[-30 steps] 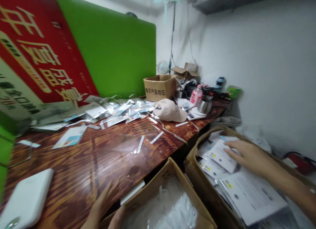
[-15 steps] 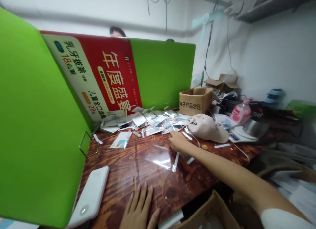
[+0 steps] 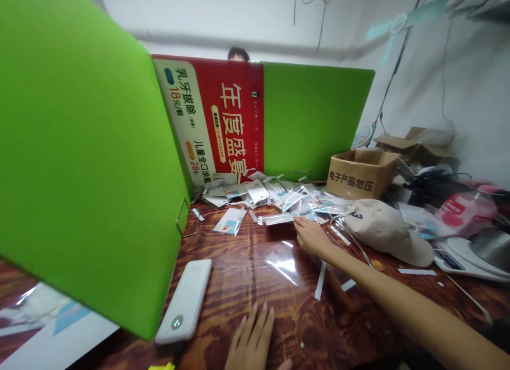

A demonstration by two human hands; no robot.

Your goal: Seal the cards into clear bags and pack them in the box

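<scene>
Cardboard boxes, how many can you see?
2: a box with black writing behind the beige cap, and a box with open flaps farther back, to the right. More could be hidden.

Cool, moderate light fills the room; glare glints on the packets [image 3: 257,192] and whitens a clear film [image 3: 285,264] on the tabletop [image 3: 229,274]. Soft shadows streak the wall [image 3: 480,88]; the bottle [image 3: 458,213] at right looks blurred.

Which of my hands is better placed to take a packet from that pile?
Probably your right hand: it's at the near edge of the pile, while your left hand lies short of it on the table.
</scene>
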